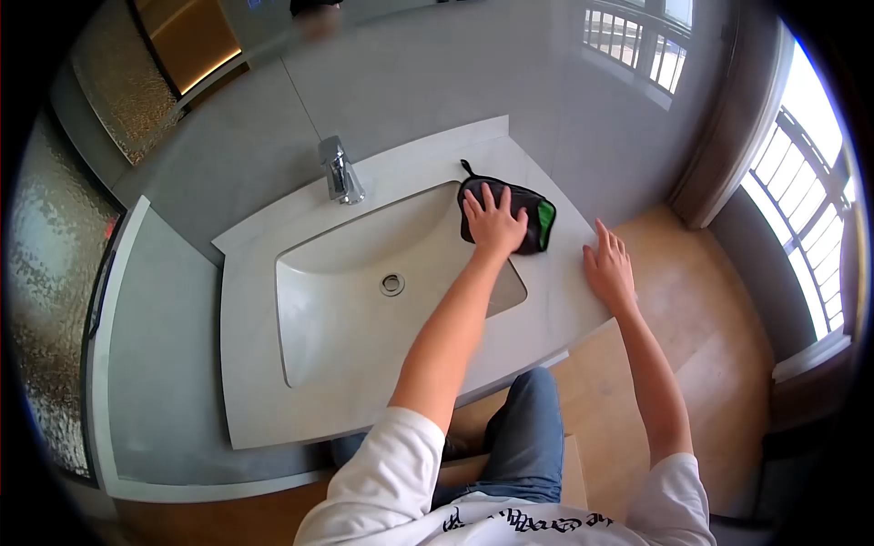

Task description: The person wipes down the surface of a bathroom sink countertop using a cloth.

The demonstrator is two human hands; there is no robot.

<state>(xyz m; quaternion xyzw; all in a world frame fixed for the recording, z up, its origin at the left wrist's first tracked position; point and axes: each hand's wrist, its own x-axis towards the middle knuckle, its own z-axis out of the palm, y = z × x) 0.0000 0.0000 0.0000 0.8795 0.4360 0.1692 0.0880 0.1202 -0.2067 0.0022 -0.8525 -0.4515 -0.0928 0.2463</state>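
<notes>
A dark cloth [537,196] with a green corner and a small loop lies at the right end of the white countertop, partly over the rim of the sink [346,300]. My left hand [494,223] presses flat on this cloth with its fingers spread, hiding part of it. At the counter's right edge rests my right hand [610,268], fingers apart and nothing in it.
Behind the basin stands a chrome faucet [340,173]. The drain [392,284] is in the basin's middle. A grey wall rises behind the counter [250,364]. Wooden floor [701,309] and a railed window [806,173] are at the right.
</notes>
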